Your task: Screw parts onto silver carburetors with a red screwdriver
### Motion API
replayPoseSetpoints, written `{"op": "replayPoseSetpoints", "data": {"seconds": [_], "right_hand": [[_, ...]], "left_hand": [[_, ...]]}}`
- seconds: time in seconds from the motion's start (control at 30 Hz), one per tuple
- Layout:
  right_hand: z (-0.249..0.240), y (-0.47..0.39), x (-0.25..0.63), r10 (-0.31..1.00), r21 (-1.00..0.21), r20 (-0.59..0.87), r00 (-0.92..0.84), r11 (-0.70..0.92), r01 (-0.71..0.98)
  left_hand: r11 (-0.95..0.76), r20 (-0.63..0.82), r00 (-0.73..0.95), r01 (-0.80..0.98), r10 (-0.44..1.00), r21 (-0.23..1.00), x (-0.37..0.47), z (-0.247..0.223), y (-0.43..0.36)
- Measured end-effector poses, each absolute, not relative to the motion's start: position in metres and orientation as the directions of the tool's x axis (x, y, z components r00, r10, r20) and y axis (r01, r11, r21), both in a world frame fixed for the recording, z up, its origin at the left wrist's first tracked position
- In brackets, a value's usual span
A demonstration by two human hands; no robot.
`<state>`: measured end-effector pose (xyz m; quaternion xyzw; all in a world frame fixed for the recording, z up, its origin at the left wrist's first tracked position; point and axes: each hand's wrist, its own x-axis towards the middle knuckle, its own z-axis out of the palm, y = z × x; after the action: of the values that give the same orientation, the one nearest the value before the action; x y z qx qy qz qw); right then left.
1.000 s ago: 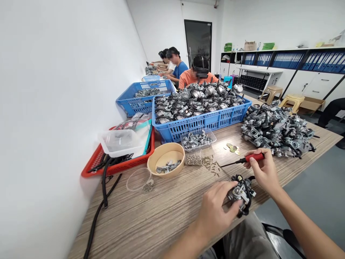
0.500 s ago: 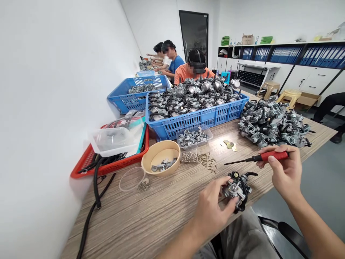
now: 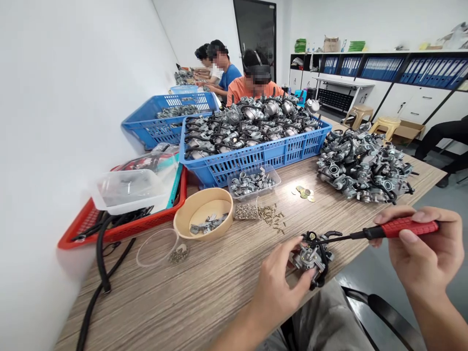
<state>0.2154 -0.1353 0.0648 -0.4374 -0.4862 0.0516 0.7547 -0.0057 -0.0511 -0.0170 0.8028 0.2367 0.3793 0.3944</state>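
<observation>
A small carburetor [image 3: 310, 259] with a black hose sits at the table's near edge. Thumb and fingers of my left hand [image 3: 280, 282] grip it from the left. My right hand [image 3: 426, 248] is closed around the red handle of a screwdriver [image 3: 405, 227]. The dark shaft points left, its tip over the top of the carburetor; whether it touches, I cannot tell. Small brass screws [image 3: 272, 218] lie loose on the wood beyond my left hand, spilling from a clear cup [image 3: 246, 211]. Several round brass discs [image 3: 304, 192] lie farther back.
A blue crate [image 3: 252, 163] heaped with carburetors stands at the back, and a carburetor pile [image 3: 365, 165] at right. A clear tub [image 3: 252, 184] of metal parts, a tan bowl [image 3: 186, 212] and a red basket [image 3: 127, 229] stand leftward. Co-workers [image 3: 252, 85] sit beyond.
The screwdriver has gone from pointing above the table to having its tip over the carburetor, and my right hand appears farther right and lower. My left hand keeps its grip. The view has shifted slightly.
</observation>
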Motion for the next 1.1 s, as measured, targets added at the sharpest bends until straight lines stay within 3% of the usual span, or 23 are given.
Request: {"op": "replayPoseSetpoints", "data": {"seconds": [0.53, 1.1], "right_hand": [[0.0606, -0.135, 0.2151, 0.567, -0.765, 0.633, 0.527, 0.562, 0.315], [0.0639, -0.1359, 0.2133, 0.532, -0.736, 0.662, 0.528, 0.591, 0.329]], "left_hand": [[-0.546, 0.387, 0.622, 0.079, 0.681, 0.834, -0.006, -0.0128, -0.0503], [-0.569, 0.42, 0.592, 0.081, 0.688, 0.818, -0.005, -0.0137, -0.051]]}}
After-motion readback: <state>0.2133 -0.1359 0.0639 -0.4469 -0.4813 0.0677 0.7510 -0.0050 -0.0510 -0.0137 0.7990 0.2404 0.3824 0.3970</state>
